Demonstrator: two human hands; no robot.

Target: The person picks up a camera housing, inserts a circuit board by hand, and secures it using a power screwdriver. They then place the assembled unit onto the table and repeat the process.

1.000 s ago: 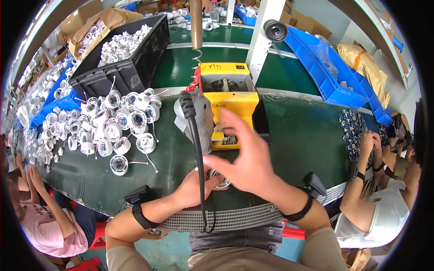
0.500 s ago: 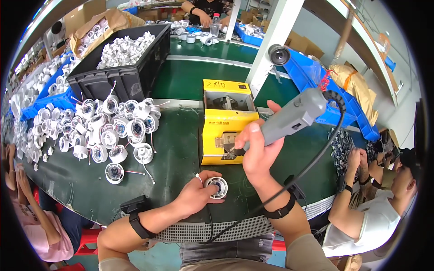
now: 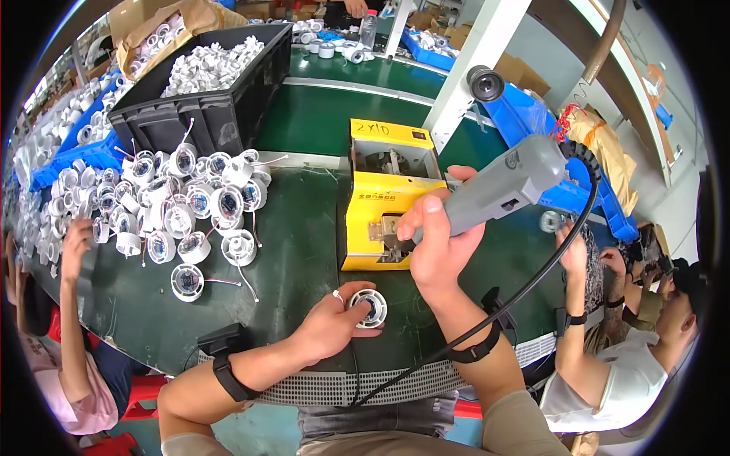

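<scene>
In my right hand (image 3: 441, 254) is a grey electric screwdriver (image 3: 502, 186), the fingers wrapped round its body. Its lower end points toward the front opening of a yellow screw feeder (image 3: 388, 194); my fingers hide most of the tip. On the green worktop, my left hand (image 3: 328, 323) grips a round white housing (image 3: 370, 308) with a dark circuit board inside, a finger lying over its middle. A black cable (image 3: 536, 281) runs from the screwdriver's top down past my right forearm.
Several white housings with wires (image 3: 179, 220) are heaped at left. Behind them stands a black crate (image 3: 228, 114) of small white parts. Blue trays (image 3: 601, 205) and a white post (image 3: 471, 72) stand at right. Co-workers sit on both sides; the left one's hand (image 3: 76, 243) is by the heap.
My view has shifted slightly; both my hands keep their holds. The left co-worker's hand has risen to the heap. The right co-worker's hand has moved outward, near a white ring-shaped part.
</scene>
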